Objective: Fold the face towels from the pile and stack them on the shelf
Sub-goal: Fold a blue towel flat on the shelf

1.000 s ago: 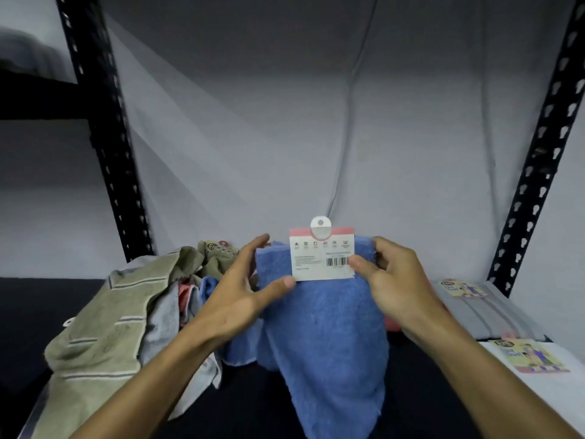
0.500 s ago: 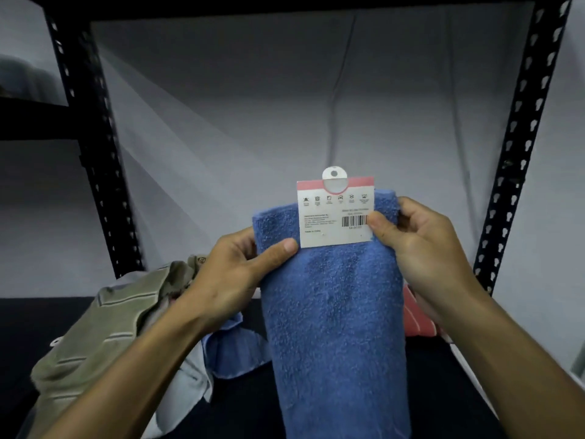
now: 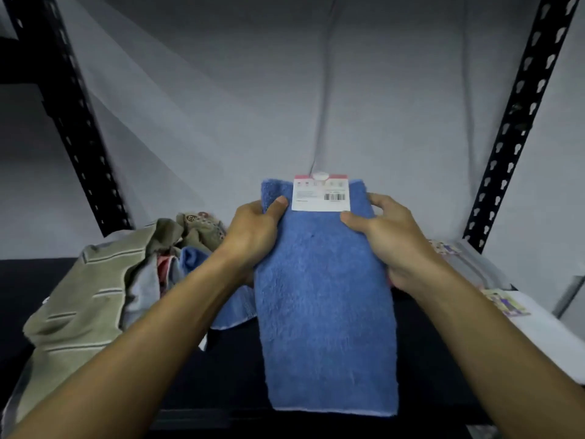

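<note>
Currently mid-fold: blue towel (image 3: 326, 296) held upright over shelf (image 3: 221, 359), card label (image 3: 321, 193) at its top edge. Left hand (image 3: 253, 236) grips upper left edge, thumb on front, fingers curled behind; right hand (image 3: 389, 236) grips upper right edge likewise. Unfolded pile (image 3: 104, 286) lies toward shelf's left edge; 2 folded towels (image 3: 493, 280) near right edge. Judged next: fold towel once more, place on right-hand stack, keeping edges aligned.
</note>
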A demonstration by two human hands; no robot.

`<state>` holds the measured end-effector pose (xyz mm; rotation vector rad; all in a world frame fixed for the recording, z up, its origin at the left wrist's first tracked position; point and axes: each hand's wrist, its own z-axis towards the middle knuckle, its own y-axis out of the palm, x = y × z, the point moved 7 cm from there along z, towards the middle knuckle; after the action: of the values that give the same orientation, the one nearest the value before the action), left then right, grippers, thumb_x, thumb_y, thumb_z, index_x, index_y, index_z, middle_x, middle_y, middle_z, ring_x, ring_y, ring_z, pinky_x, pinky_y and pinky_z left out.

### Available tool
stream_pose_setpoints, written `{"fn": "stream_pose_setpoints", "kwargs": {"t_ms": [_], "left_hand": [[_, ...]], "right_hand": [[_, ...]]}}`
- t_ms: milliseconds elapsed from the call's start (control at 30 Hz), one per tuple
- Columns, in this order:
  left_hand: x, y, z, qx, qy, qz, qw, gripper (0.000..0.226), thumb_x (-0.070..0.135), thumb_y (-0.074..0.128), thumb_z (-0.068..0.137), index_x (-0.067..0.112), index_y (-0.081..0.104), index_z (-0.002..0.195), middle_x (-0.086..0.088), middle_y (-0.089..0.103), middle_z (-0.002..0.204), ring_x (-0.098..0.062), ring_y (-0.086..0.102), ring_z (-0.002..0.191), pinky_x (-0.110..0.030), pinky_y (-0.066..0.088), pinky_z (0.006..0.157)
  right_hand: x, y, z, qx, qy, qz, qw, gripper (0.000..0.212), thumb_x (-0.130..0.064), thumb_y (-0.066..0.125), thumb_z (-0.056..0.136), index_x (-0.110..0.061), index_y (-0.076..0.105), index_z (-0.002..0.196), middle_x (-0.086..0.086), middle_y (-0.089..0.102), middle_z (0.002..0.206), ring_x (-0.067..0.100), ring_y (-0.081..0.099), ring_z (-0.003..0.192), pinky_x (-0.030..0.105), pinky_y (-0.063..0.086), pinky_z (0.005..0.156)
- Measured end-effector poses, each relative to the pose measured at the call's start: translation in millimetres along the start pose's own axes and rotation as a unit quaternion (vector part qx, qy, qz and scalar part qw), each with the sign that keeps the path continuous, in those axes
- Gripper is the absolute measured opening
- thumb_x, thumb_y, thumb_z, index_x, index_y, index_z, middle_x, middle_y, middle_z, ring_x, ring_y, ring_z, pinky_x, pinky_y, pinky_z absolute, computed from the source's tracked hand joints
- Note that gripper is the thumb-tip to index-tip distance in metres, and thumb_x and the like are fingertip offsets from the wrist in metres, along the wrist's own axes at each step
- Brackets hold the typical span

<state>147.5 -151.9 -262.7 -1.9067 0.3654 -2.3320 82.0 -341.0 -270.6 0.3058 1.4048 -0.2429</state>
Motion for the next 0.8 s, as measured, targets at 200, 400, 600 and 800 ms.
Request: {"fn": "stream_pose_setpoints", "kwargs": {"t_ms": [200, 400, 600, 800], "left_hand": [[-101, 30, 23, -0.049, -0.211, -0.08, 0.973, 0.014, 0.011, 0.06, 0.091, -0.003, 0.062, 0.092, -0.006, 0.067, 0.07, -0.017, 0.062, 0.058, -0.031, 0.054, 0.058], [-169, 29, 0, -0.034, -0.255, -0.025, 0.966, 0.031, -0.004, 0.062, 0.078, -0.008, 0.058, 0.108, -0.017, 0.065, 0.091, -0.02, 0.057, 0.069, -0.023, 0.044, 0.052], [-149, 29, 14, 0.021, -0.149, -0.03, 0.988, 0.058, 0.01, 0.067, 0.09, 0.012, 0.043, 0.143, -0.002, 0.063, 0.119, -0.015, 0.062, 0.095, -0.028, 0.051, 0.069], [-166, 34, -6, -0.029, -0.139, 0.066, 0.988, 0.072, 0.026, 0.063, 0.095, 0.014, 0.023, 0.154, 0.013, 0.057, 0.096, -0.005, 0.059, 0.083, -0.02, 0.046, 0.066]], "right_hand": [[100, 4, 39, 0.0, 0.139, -0.152, 0.979, 0.059, -0.009, 0.059, 0.085, -0.016, 0.035, 0.138, 0.001, 0.053, 0.127, 0.015, 0.057, 0.097, 0.026, 0.049, 0.065], [163, 4, 25, -0.099, 0.159, -0.188, 0.964, 0.088, 0.009, 0.054, 0.08, -0.029, 0.02, 0.152, 0.001, 0.048, 0.138, 0.019, 0.053, 0.119, 0.032, 0.052, 0.089], [143, 0, 36, -0.028, 0.056, -0.228, 0.972, 0.074, 0.001, 0.057, 0.086, -0.025, 0.028, 0.149, -0.005, 0.051, 0.124, 0.011, 0.053, 0.105, 0.022, 0.048, 0.085], [138, 4, 9, -0.067, -0.018, -0.448, 0.892, 0.055, -0.012, 0.053, 0.095, -0.011, 0.033, 0.147, 0.006, 0.036, 0.144, 0.019, 0.036, 0.132, 0.022, 0.029, 0.101]]}}
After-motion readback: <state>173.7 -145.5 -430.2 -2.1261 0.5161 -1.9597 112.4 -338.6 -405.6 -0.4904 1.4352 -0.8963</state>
